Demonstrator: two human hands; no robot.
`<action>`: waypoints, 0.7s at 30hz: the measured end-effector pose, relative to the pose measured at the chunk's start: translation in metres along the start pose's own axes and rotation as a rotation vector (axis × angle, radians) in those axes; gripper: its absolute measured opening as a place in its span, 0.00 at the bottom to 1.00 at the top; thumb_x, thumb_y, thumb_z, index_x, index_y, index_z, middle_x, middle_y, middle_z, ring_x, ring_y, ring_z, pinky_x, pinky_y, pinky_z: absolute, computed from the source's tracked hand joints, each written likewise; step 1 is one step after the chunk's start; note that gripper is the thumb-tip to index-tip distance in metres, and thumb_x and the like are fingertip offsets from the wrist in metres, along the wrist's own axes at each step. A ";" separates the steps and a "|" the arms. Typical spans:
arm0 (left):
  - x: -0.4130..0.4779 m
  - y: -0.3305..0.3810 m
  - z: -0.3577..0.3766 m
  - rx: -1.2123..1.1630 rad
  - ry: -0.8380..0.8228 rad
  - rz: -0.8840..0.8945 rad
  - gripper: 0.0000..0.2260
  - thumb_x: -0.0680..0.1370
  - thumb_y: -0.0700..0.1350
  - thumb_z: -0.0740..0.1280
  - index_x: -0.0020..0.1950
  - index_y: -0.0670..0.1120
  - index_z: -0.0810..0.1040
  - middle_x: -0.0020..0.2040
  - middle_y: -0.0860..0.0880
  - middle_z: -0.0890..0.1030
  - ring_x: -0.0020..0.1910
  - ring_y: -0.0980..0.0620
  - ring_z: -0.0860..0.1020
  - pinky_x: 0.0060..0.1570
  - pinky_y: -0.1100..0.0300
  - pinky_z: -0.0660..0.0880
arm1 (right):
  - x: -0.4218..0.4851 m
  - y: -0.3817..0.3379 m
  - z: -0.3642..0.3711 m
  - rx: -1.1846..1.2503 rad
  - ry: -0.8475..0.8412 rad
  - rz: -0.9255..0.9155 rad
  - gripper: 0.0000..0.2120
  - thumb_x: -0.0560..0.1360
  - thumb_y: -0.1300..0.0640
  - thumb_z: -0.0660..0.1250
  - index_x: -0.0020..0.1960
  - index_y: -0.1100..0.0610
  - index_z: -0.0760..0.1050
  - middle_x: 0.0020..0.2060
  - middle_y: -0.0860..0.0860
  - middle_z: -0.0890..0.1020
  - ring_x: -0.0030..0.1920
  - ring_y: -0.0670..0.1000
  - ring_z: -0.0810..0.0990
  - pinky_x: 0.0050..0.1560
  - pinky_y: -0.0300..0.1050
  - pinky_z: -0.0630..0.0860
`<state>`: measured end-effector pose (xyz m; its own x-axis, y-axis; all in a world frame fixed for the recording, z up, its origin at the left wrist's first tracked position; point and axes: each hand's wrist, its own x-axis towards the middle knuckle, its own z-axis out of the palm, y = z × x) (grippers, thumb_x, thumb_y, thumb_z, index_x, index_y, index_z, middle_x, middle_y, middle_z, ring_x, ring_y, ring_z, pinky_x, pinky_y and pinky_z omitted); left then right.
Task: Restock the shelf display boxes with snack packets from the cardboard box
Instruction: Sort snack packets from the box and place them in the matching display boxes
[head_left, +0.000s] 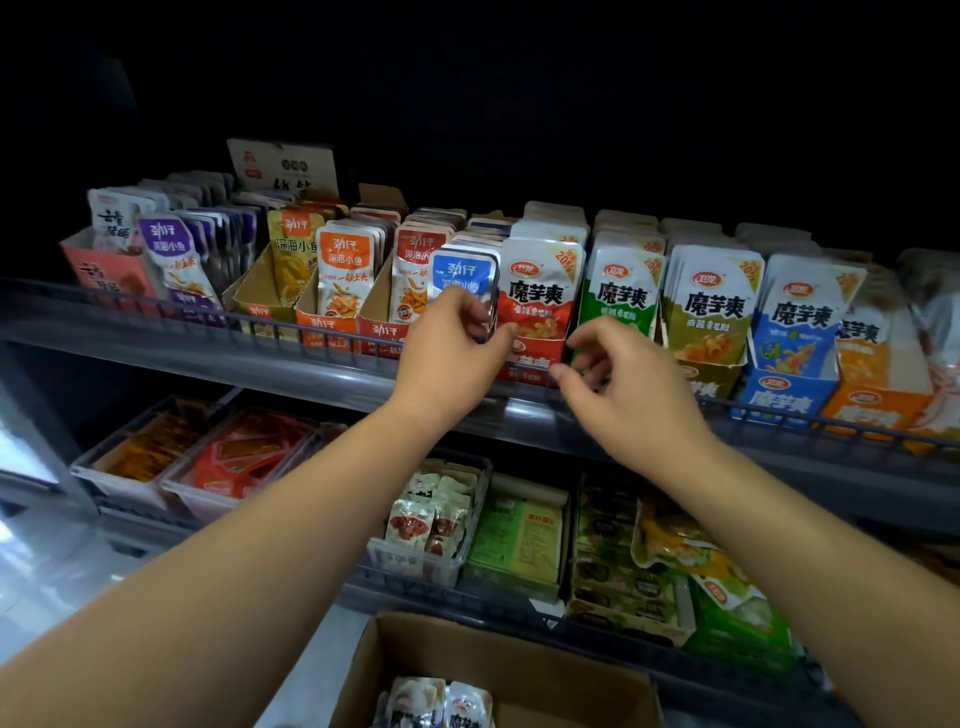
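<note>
head view: left hand (452, 343) reaching to upper shelf (208, 348), fingers curling at seam between blue packets (460, 273) and red packets (537, 291); cannot tell if gripping. right hand (618, 387) hovering before red display box (530, 362), fingers loosely curling, holding nothing. cardboard box (571, 675) sitting below, spare packets (441, 701) lying inside.

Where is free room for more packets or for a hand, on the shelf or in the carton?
Bare: the cardboard box floor, right of its packets. Perhaps slack at the front of the yellow display box. Crowded: red display box through blue display box, all full.
</note>
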<state>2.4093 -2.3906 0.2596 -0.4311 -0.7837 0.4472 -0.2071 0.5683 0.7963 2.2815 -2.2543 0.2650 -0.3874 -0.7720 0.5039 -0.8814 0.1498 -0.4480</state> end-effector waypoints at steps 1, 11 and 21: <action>-0.004 -0.001 -0.002 0.011 0.005 0.000 0.10 0.78 0.49 0.74 0.49 0.48 0.74 0.42 0.52 0.77 0.38 0.57 0.75 0.41 0.61 0.73 | -0.009 0.000 0.005 0.029 -0.029 -0.007 0.10 0.77 0.50 0.70 0.56 0.49 0.74 0.43 0.42 0.77 0.42 0.44 0.77 0.45 0.50 0.79; -0.127 -0.092 -0.025 0.344 -0.160 -0.101 0.10 0.79 0.55 0.67 0.49 0.49 0.79 0.42 0.50 0.81 0.43 0.47 0.81 0.44 0.49 0.79 | -0.137 0.027 0.101 -0.034 -0.367 -0.010 0.15 0.79 0.45 0.65 0.64 0.49 0.75 0.53 0.45 0.80 0.52 0.48 0.79 0.51 0.46 0.78; -0.284 -0.204 -0.009 0.573 -0.593 -0.397 0.11 0.81 0.51 0.66 0.60 0.49 0.79 0.55 0.44 0.80 0.53 0.41 0.80 0.51 0.50 0.78 | -0.269 0.083 0.214 -0.142 -0.867 0.100 0.19 0.80 0.45 0.63 0.69 0.50 0.73 0.62 0.49 0.78 0.63 0.52 0.74 0.59 0.48 0.75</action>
<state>2.5818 -2.2861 -0.0264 -0.5827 -0.7809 -0.2252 -0.7724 0.4459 0.4523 2.3703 -2.1662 -0.0657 -0.1746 -0.9391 -0.2959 -0.9019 0.2731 -0.3347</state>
